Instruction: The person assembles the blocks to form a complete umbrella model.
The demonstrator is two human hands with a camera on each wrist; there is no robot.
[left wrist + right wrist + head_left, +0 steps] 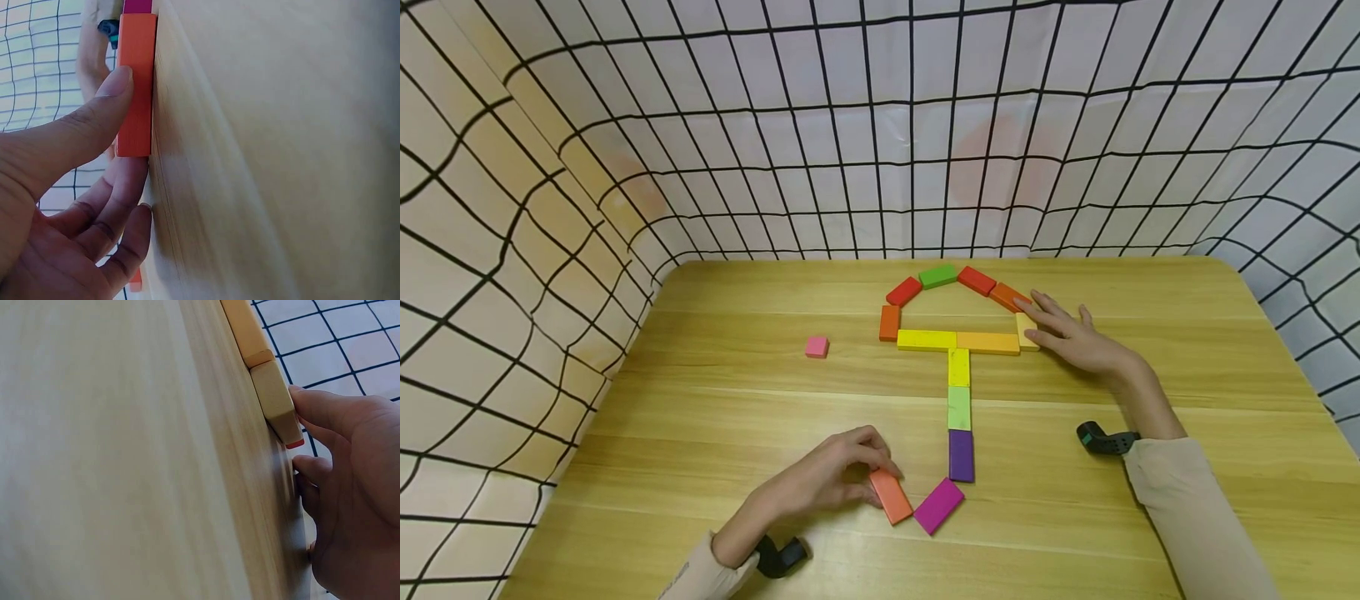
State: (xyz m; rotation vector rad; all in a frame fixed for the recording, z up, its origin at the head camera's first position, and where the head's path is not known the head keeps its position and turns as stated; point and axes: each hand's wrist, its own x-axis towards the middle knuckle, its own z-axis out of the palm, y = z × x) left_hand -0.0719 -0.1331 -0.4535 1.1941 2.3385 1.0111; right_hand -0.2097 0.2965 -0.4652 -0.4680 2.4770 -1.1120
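Note:
Flat coloured blocks form an umbrella-like outline on the table. At its lower left end, my left hand (838, 471) pinches an orange-red block (891, 497); the thumb presses along its side in the left wrist view. One corner of that block meets a magenta block (938, 507). My right hand (1078, 333) lies at the outline's right side, fingers fairly straight. Its fingertips are right at a pale yellow block (1026, 331) and an orange block (1009, 297). In the right wrist view the pale block (275, 400) stands end to end with a light orange one (247, 331).
A yellow block (927, 340) lies in the crossbar, above a stem with a purple block (961, 456). Red and green blocks curve along the top. A small pink block (817, 347) sits apart at left. White grid-patterned cloth (880, 133) surrounds the wooden table (715, 450).

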